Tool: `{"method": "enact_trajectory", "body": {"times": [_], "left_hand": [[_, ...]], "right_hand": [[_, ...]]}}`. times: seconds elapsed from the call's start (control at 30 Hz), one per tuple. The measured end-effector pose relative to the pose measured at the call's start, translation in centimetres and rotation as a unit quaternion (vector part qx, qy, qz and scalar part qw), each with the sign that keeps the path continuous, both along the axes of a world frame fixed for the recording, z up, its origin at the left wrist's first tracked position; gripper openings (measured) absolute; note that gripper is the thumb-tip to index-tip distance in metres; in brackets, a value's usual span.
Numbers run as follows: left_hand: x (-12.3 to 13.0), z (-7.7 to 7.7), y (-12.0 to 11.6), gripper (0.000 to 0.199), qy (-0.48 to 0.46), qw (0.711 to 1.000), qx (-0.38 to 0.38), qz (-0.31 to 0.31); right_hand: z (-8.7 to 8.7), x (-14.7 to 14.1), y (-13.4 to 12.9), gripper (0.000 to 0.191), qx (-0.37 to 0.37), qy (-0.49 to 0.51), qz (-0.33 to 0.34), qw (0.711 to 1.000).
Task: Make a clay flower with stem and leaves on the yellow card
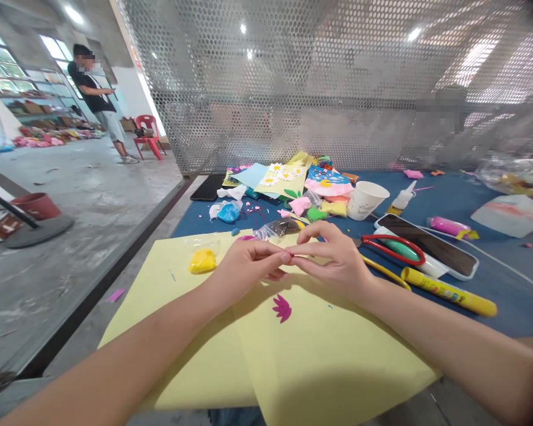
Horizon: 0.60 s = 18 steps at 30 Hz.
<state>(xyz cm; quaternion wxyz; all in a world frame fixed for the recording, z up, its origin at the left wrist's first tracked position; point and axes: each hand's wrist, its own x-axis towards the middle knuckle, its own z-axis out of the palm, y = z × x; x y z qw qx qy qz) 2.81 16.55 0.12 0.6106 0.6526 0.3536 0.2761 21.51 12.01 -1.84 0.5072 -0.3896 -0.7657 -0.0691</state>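
Observation:
My left hand (254,263) and my right hand (331,255) meet above the yellow paper (204,355), fingertips pinched together. Between them a tiny dark pink piece (288,254) barely shows; its kind I cannot make out. Just below my hands, a magenta petal-shaped cutout (282,309) lies flat on the paper. Left of my left hand sits a clear bag of yellow clay (202,260). Close to my right hand are red-handled scissors (397,247), and a yellow glue stick (448,291) lies beyond them.
A paper cup (366,200), a glue bottle (401,199) and a phone (430,242) stand or lie at the right. Packets of coloured clay (299,206) and daisy-decorated paper (281,176) crowd the back, before a perforated metal screen (293,89). A person (98,97) stands far left.

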Motion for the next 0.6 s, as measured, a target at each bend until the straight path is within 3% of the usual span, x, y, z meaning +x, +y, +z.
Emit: {"method": "enact_trajectory", "body": {"times": [0.23,0.43,0.6], "left_hand": [[0.02,-0.01,-0.16,0.010,-0.020,1.000,-0.018,-0.006],[0.13,-0.11,-0.05,0.015,-0.037,0.998,-0.041,-0.019],[-0.02,0.02,-0.31,0.014,-0.023,0.999,0.038,-0.025]], "right_hand": [[-0.24,-0.18,-0.35,0.013,-0.015,0.005,-0.016,1.000],[0.07,-0.08,-0.42,0.012,0.018,-0.003,-0.005,1.000],[0.22,0.02,-0.45,0.014,0.009,0.017,0.001,1.000]]}}
